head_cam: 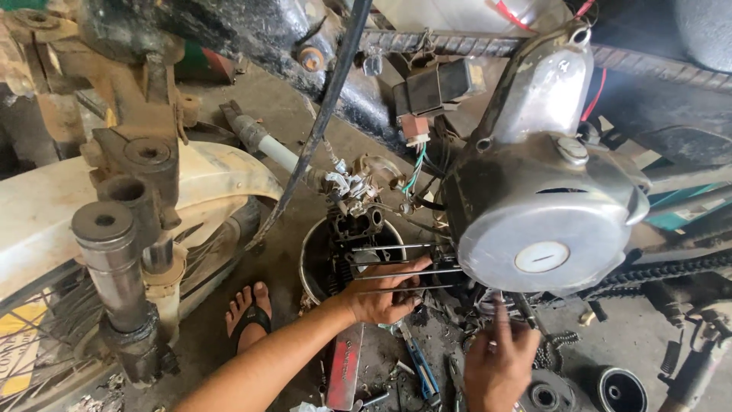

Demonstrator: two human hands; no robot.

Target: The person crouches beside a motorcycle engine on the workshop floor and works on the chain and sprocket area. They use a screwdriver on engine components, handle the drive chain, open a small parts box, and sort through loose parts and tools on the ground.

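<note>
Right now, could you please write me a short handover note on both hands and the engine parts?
Left hand: fingers around the long cylinder studs sticking out sideways from the engine crankcase.
Right hand: fingers spread, low beside the drive chain, holding nothing that I can see.
Cylinder is off; the studs are bare. A dark finned part sits in the round basin behind them.
Carburettor hangs loose above. Blue-handled tool lies on the floor.
Engine is not yet reassembled.

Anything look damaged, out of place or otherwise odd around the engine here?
Yes. Four long studs stick out bare from the engine case, no cylinder on them; the left hand rests on them. A loose chain and tools lie scattered on the grimy floor near the right hand.
</note>
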